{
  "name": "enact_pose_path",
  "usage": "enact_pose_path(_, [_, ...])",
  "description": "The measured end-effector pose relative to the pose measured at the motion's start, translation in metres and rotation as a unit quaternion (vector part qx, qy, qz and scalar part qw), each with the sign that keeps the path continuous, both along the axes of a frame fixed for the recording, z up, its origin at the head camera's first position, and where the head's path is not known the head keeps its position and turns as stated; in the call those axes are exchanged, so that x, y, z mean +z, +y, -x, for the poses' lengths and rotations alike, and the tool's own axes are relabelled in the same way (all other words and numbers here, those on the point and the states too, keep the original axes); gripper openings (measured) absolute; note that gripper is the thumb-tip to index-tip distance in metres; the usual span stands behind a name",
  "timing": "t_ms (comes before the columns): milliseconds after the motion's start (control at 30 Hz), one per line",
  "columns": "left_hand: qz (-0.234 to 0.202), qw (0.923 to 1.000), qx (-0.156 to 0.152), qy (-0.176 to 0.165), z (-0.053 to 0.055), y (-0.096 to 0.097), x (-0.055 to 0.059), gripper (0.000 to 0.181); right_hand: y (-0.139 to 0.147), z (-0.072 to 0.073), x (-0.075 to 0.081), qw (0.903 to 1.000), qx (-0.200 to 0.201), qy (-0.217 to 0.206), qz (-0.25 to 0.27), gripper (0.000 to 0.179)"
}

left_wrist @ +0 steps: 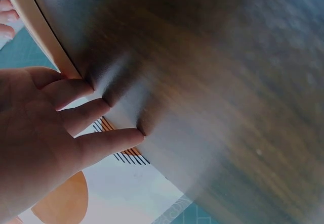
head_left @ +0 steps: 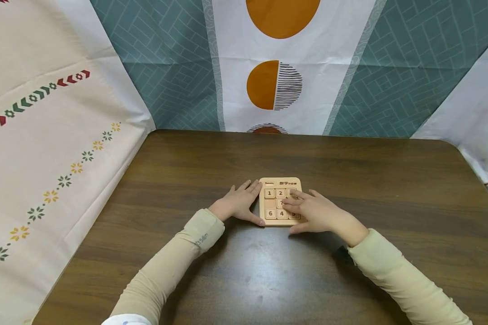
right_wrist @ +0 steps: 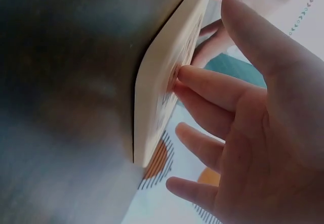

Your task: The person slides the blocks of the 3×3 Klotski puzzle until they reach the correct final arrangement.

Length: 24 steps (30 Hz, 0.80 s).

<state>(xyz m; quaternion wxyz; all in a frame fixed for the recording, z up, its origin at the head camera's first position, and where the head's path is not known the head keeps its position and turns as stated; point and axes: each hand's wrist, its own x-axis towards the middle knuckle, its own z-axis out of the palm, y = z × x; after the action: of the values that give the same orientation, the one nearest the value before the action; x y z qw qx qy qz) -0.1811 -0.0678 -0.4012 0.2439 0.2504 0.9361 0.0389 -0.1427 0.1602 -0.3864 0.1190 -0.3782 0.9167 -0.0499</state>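
Note:
A wooden number sliding puzzle (head_left: pixel 271 223) lies flat on the table. Tiles 1, 2, 6 and 4 show clearly; a bare slot (head_left: pixel 270 203) sits at the left of the middle row, beside the tile marked 7. My left hand (head_left: pixel 238 202) is spread along the puzzle's left side, thumb at the lower left corner and fingers by the upper left edge. Over the right-hand tiles reaches my right hand (head_left: pixel 318 212), its fingers extended and partly hiding them. In the right wrist view, the fingertips (right_wrist: pixel 186 74) of two fingers touch the tile face while the thumb stays apart.
The brown wooden table (head_left: pixel 187 162) spreads around the puzzle. Behind it hangs a teal and white cloth (head_left: pixel 179 67) with orange circles. A cream patterned cloth (head_left: pixel 44 158) drapes down the left side. Something small and dark (head_left: pixel 344 255) shows under the right wrist.

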Motion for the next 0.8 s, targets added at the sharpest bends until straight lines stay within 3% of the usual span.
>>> enact_pose_path(433, [0.004,1.0,-0.003,0.004,0.0,0.0,0.0,0.116,0.001,-0.005,0.001,0.9999,0.011,0.003,0.007,0.071])
enact_pose_path(800, [0.001,1.0,-0.004,0.004,0.0,0.0,-0.001,0.115,-0.022,-0.004,-0.001,0.9992,0.036,0.007,0.017,0.069])
